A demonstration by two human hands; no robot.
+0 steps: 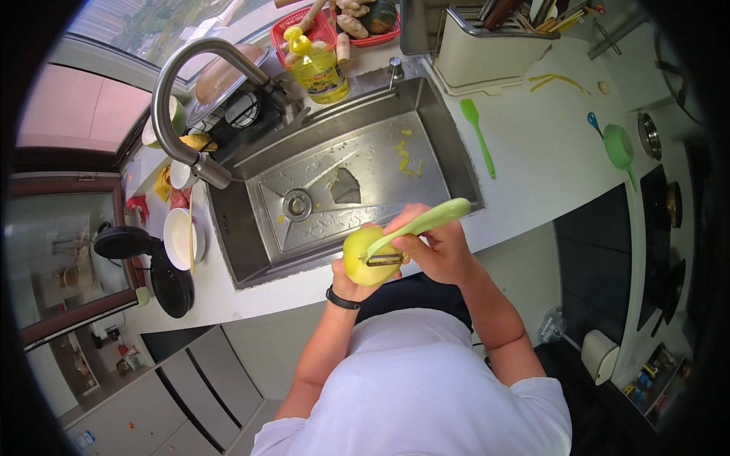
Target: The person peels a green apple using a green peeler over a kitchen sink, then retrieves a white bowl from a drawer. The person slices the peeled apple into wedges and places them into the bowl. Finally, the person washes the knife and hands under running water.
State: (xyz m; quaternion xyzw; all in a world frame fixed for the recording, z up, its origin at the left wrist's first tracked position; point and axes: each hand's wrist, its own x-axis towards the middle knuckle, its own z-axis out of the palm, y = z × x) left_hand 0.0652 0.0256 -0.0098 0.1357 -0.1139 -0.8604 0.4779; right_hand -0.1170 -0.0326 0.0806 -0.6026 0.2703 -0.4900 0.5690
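In front of the sink's near edge, my left hand (344, 283) is wrapped round a smooth, round yellow fruit or vegetable (357, 257). A light green peeler (430, 219) is gripped in my right hand (443, 251), its handle slanting up to the right. The peeler's metal blade lies against the right side of the yellow piece. Most of my left fingers are hidden behind that piece. Beyond my hands, small yellow peelings (404, 159) are scattered in the steel sink (357, 140).
A curved faucet (171, 91) rises at the sink's left, near a white bowl (181, 239) with chopsticks across it. Behind the sink stands a yellow soap bottle (319, 74). On the right counter lie a green spatula (479, 137) and a knife holder (487, 57).
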